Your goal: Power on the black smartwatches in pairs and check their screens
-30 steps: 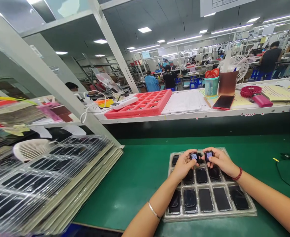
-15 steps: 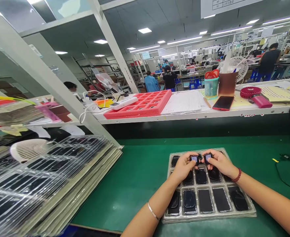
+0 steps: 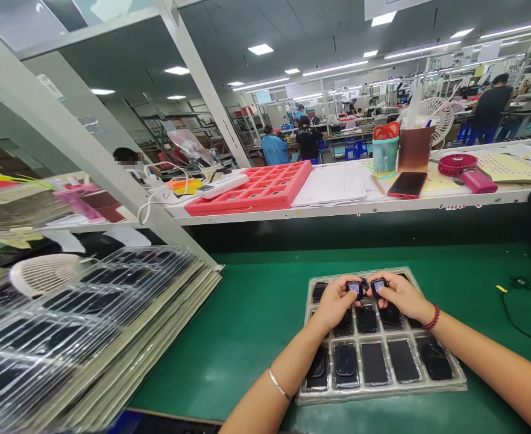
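My left hand [image 3: 335, 303] is closed on a small black square device [image 3: 354, 289] whose lit screen shows a code pattern. A second such device [image 3: 379, 287] is gripped in my right hand [image 3: 403, 298], its screen lit the same way. Both hands hang side by side over the back part of a clear plastic tray [image 3: 378, 395], the two devices close together. Dark rounded devices lie in many of the tray's compartments, among them one in the front row [image 3: 345, 360]. Two front compartments show only flat black bottoms. My hands hide part of the back rows.
Stacked trays [image 3: 157, 337] fill the left side, with a white fan [image 3: 46, 274] behind. Above the green table [image 3: 211, 361], a shelf bears a red foam tray [image 3: 251, 191], papers, a phone [image 3: 407, 184] and cups. A black cable [image 3: 521, 328] lies right. People sit far back.
The whole view has shifted slightly. Both hands keep their hold on the devices over the tray, with no clear change in their pose.
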`<state>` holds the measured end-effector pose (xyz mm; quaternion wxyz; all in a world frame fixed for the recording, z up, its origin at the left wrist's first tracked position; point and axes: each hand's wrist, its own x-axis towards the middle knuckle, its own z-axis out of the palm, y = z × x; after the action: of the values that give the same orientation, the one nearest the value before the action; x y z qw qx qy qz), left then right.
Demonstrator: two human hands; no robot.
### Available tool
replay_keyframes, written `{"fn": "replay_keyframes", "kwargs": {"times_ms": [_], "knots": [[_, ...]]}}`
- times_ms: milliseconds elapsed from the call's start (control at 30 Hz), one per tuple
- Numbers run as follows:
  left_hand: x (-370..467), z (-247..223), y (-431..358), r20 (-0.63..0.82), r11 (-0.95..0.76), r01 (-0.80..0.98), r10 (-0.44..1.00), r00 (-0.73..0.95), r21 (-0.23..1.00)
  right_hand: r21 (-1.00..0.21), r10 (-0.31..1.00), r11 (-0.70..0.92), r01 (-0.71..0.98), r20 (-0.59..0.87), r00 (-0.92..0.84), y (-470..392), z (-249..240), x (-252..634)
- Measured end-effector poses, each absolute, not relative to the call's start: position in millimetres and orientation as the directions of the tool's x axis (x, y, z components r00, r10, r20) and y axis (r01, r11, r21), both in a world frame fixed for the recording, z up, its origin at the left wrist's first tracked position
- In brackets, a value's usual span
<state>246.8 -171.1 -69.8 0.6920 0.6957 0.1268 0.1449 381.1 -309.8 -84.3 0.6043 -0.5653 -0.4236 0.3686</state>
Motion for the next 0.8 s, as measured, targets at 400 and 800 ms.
{"fn": "replay_keyframes", "kwargs": {"times_ms": [400, 800], "knots": [[246.5, -69.2, -171.8, 0.023, 0.024, -0.035, 0.385, 0.923, 0.999, -0.997, 0.929, 0.072, 0.033, 0.079, 0.361, -310.1, -83.7, 382.4], [246.4, -75.5, -170.6, 0.072, -0.064, -0.05, 0.407, 0.911, 0.997, -0.996, 0.936, 0.089, 0.029, 0.094, 0.34, -310.0, -84.1, 381.6]]}}
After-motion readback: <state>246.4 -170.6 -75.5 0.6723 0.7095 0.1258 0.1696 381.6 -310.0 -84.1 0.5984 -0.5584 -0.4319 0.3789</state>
